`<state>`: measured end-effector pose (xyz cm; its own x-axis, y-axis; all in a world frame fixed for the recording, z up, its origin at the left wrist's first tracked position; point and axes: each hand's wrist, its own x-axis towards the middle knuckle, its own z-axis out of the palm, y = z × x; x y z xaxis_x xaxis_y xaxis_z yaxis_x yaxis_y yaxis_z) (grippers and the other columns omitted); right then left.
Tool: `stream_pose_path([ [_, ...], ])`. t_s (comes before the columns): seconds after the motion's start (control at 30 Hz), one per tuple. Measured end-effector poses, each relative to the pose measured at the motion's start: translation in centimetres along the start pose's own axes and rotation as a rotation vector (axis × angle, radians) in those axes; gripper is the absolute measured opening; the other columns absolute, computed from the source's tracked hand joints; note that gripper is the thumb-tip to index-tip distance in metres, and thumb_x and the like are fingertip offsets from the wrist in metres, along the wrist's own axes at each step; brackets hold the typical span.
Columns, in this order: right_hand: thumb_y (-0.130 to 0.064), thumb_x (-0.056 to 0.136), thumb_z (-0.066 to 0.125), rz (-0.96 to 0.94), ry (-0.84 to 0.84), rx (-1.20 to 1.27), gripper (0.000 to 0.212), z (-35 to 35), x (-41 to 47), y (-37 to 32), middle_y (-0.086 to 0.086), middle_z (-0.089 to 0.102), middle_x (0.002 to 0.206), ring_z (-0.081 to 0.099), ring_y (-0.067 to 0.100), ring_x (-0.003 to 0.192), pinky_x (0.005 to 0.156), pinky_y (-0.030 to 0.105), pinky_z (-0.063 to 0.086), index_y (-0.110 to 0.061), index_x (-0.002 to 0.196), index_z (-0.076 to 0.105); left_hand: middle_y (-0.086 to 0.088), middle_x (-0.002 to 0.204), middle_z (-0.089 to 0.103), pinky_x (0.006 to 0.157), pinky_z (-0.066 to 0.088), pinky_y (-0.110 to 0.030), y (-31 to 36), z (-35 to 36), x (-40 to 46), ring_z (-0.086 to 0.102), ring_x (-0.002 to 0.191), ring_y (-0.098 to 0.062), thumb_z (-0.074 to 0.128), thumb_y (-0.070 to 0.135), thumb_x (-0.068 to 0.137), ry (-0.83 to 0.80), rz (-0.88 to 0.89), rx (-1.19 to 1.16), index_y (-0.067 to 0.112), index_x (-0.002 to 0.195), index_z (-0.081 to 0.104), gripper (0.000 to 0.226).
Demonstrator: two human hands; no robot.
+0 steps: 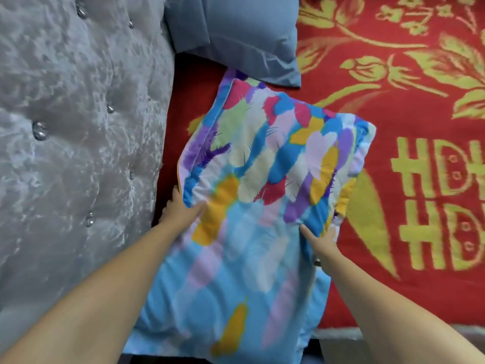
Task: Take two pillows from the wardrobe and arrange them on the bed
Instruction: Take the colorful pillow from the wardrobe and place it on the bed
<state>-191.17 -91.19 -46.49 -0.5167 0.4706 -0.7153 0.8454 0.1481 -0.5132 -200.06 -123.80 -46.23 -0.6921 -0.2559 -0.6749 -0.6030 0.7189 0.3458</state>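
A soft, plump pillow (252,179) in a smooth cotton-like case, printed with feather shapes in blue, purple, pink, yellow and pale green, is held over the bed (393,127) and appears raised above the bedding, its far corner reaching just beside a second pillow. The left hand (181,208) is curled round the pillow's left edge, with the thumb laid on the printed top and the fingers tucked behind the seam. The right hand (321,239) grips the right edge in the same way, the thumb pressed on top and the fingers hidden in the bunched fabric. The case is gathered into small creases at both grips, and its lower part hangs blurred towards the camera. The blue-grey pillow (236,35), rectangular with a flat flanged border and a faintly sheened weave, lies at the head of the bed against the headboard (78,114). The headboard is upholstered in silvery crushed velvet, deeply tufted and studded with glassy round buttons (40,130). The bed is covered by a coarse, woolly red blanket (420,74) woven with yellow-green flowers, leaves and blocky letters.
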Motion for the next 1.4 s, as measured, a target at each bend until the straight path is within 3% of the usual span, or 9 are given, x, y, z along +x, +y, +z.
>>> stream_pose_path([
  [0.1,-0.031,0.081,0.074,0.057,-0.083,0.243,0.084,0.4,1.4,-1.0,0.001,0.048,0.136,0.053,0.023,0.115,0.079,0.035,0.053,-0.021,0.147,0.024,-0.02,0.134,0.052,0.096,0.044,-0.041,0.9,-0.7,1.0,0.053,0.12,-0.036,0.074,0.056,0.068,0.043,0.0,-0.085,0.004,0.135,0.035,0.093],
  [0.3,-0.023,0.087,0.067,-0.146,-0.04,0.45,0.066,1.3,2.4,-5.1,0.002,0.046,0.145,0.047,0.015,0.13,0.109,0.035,0.04,-0.021,0.144,0.035,-0.008,0.103,0.064,0.089,0.051,-0.044,2.2,-2.8,0.3,0.063,0.101,-0.03,0.078,0.051,0.06,0.176,0.163,-0.415,0.013,0.104,0.051,0.063],
  [0.43,-0.019,0.088,0.065,-0.398,-0.105,0.422,0.059,-0.6,3.7,-10.8,-0.011,0.052,0.132,0.055,-0.013,0.106,0.087,0.011,0.047,-0.029,0.14,0.039,-0.003,0.097,0.061,0.08,0.047,-0.035,3.1,-3.6,-0.4,0.063,0.095,-0.029,0.076,0.043,0.072,0.4,0.202,-0.521,0.021,0.097,0.045,0.045],
  [0.53,-0.012,0.09,0.062,-0.493,-0.39,0.059,0.068,-0.9,5.1,-13.3,-0.009,0.043,0.145,0.042,0.006,0.131,0.109,0.026,0.034,-0.022,0.148,0.029,-0.011,0.102,0.065,0.078,0.044,-0.035,3.4,-3.9,0.2,0.062,0.097,-0.033,0.069,0.039,0.081,0.528,0.169,-0.435,0.014,0.104,0.049,0.039],
  [0.63,-0.019,0.089,0.065,-0.377,-0.477,-0.338,0.078,0.2,5.7,-12.1,0.001,0.027,0.155,0.028,0.016,0.142,0.117,0.03,0.022,-0.016,0.152,0.017,-0.026,0.12,0.059,0.089,0.045,-0.045,2.8,-3.4,1.4,0.056,0.109,-0.044,0.055,0.026,0.091,0.418,-0.021,-0.139,0.006,0.12,0.052,0.035],
  [0.83,-0.054,0.087,0.057,-0.039,-0.264,-0.218,0.092,1.9,3.8,-5.8,0.011,0.027,0.155,0.027,0.029,0.142,0.117,0.039,0.023,-0.021,0.153,0.002,-0.031,0.123,0.058,0.091,0.047,-0.044,0.1,-2.9,0.2,0.057,0.112,-0.044,0.047,0.013,0.095,0.244,-0.195,0.152,-0.006,0.115,0.059,0.031],
  [1.1,-0.037,0.093,0.055,-0.227,-0.236,-0.11,0.072,3.8,3.3,-6.2,0.003,0.036,0.152,0.034,0.025,0.139,0.116,0.039,0.028,-0.034,0.151,0.013,-0.039,0.091,0.063,0.067,0.048,-0.047,-1.5,-5.6,-2.9,0.061,0.082,-0.051,0.045,0.008,0.094,0.515,0.015,0.186,-0.007,0.085,0.06,0.023],
  [1.3,-0.053,0.091,0.048,-0.126,-0.189,-0.467,0.078,4.0,3.9,-7.4,0.021,0.031,0.15,0.035,0.04,0.134,0.111,0.045,0.032,-0.033,0.151,0.003,-0.032,0.125,0.053,0.091,0.043,-0.048,1.4,-4.3,-1.9,0.053,0.112,-0.047,0.043,0.005,0.09,0.312,-0.071,0.196,-0.005,0.115,0.05,0.028],
  [1.4,-0.049,0.091,0.049,-0.314,-0.047,-0.665,0.073,3.4,1.5,-9.4,0.012,0.013,0.158,0.016,0.031,0.145,0.113,0.053,0.022,-0.035,0.15,0.009,-0.021,0.141,0.038,0.099,0.039,-0.048,2.7,-3.5,-3.8,0.046,0.122,-0.042,0.049,0.012,0.09,0.326,0.029,0.243,0.003,0.139,0.033,0.053],
])
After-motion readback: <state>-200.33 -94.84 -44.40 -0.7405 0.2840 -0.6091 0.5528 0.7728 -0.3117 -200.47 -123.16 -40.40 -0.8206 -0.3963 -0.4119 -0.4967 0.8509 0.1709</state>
